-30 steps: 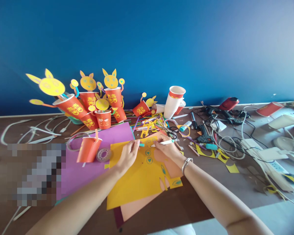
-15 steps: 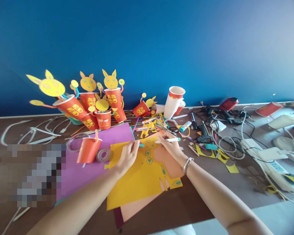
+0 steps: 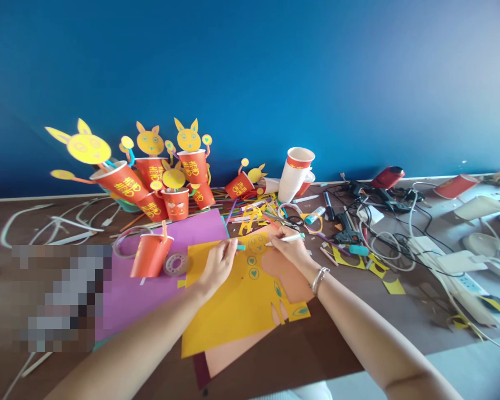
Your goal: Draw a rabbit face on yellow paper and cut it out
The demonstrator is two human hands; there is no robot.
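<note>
Left of centre in the frame, the red cup [image 3: 149, 260] and the tape roll [image 3: 175, 273] sit close to the left hand [image 3: 220, 260], so a careless sideways sweep of that hand could knock the cup; at the centre, the left hand's fingers are pinched on a small teal cap [image 3: 241, 248], so they may press the yellow sheet [image 3: 220, 311] only lightly, and it could slide over the layers beneath and spoil a line; just right of centre, the sheet's cut-away edge could buckle under the marker [image 3: 294, 238], and the right hand [image 3: 289, 248] might smear any wet ink; as for position, the yellow sheet fills the lower centre of the frame, extending under the left hand and towards the right hand; the drawn face [image 3: 256, 243] lies between the two hands, near the sheet's top edge; the right hand grips the marker, its tip beside the face's right side, though whether it touches the paper I cannot tell.
</note>
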